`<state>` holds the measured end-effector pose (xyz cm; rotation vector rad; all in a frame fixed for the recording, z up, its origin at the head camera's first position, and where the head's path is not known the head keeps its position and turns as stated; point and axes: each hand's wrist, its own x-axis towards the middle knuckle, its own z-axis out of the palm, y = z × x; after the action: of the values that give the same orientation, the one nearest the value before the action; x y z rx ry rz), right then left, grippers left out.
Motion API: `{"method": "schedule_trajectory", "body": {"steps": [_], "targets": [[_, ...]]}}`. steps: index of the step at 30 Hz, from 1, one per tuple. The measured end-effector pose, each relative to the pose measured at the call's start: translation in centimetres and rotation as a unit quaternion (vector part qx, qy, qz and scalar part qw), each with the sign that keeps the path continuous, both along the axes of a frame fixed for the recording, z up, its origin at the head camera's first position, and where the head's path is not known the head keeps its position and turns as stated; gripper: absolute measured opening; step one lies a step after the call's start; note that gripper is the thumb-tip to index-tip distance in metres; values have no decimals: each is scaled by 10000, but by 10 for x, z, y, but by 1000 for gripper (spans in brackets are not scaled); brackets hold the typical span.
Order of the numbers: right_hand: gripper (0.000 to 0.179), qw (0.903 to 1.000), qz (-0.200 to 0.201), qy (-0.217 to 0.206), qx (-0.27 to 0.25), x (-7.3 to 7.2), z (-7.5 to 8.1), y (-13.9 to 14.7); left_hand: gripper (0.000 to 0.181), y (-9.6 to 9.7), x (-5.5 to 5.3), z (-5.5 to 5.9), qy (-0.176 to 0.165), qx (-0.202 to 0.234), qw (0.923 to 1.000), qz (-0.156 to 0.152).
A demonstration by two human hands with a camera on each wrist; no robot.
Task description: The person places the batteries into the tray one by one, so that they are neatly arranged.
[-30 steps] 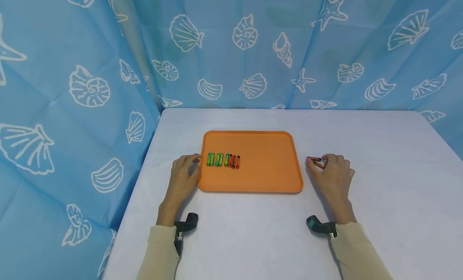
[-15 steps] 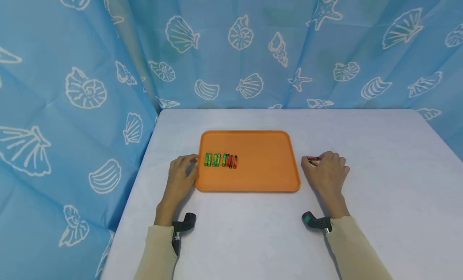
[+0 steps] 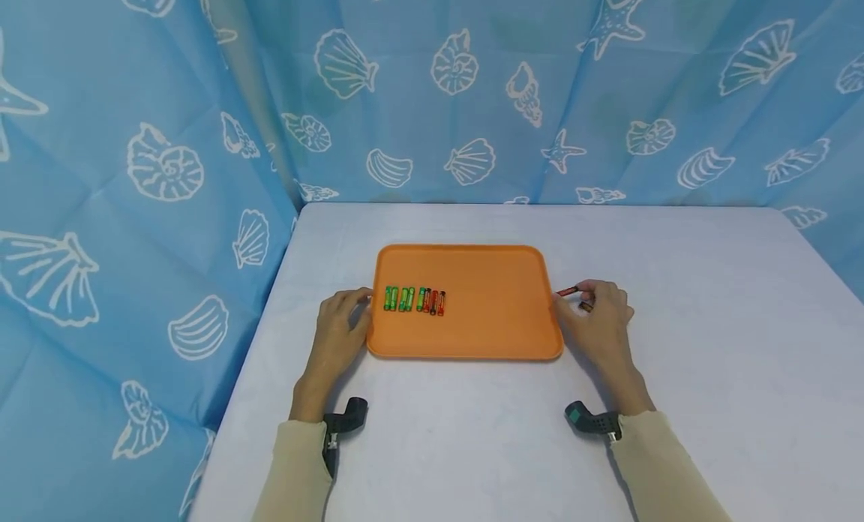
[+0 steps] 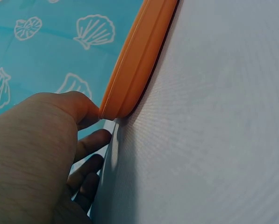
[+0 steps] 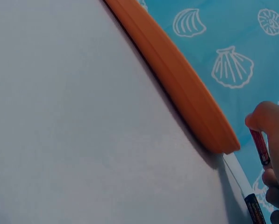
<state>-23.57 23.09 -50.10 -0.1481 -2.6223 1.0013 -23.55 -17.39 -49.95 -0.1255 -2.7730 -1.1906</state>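
Note:
Near the right rim of the orange tray, my right hand pinches a red battery by its ends between thumb and finger. Just below that hand, a second battery lies on the white table; the right wrist view shows this dark-ended battery too. My left hand rests at the tray's left edge, its thumb touching the rim and its other fingers loose in the left wrist view. Inside the tray's left half stand in a row several green batteries and, to their right, red batteries.
A white cloth covers the table. Blue curtains with white shell prints hang behind it and along its left side. Each wrist carries a dark camera mount, such as the right one.
My right hand has lifted the red battery from beside the other one and moved left to the tray's right rim. The left hand stays at the left edge.

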Motion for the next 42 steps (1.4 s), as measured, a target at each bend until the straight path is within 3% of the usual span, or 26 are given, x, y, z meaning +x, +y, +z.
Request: {"method": "schedule_trajectory", "body": {"steps": [7,12,17,25,42], "targets": [[49,9957,904,182,-21,0,0,-15,36,4,-1,-2,-55,28,10000,-27],[44,9855,1644,396,134,-4,-1,-32,35,5,1,-6,-100,45,9999,6],[44,9756,2111,522,314,-8,1,-49,35,4,3,-7,-118,26,9999,-5],[48,9693,2391,462,341,-12,8,-73,36,0,2,-2,-49,-14,10000,3],[50,9603,2726,137,576,-23,11,-108,35,1,-3,-2,69,-61,9999,56]]}}
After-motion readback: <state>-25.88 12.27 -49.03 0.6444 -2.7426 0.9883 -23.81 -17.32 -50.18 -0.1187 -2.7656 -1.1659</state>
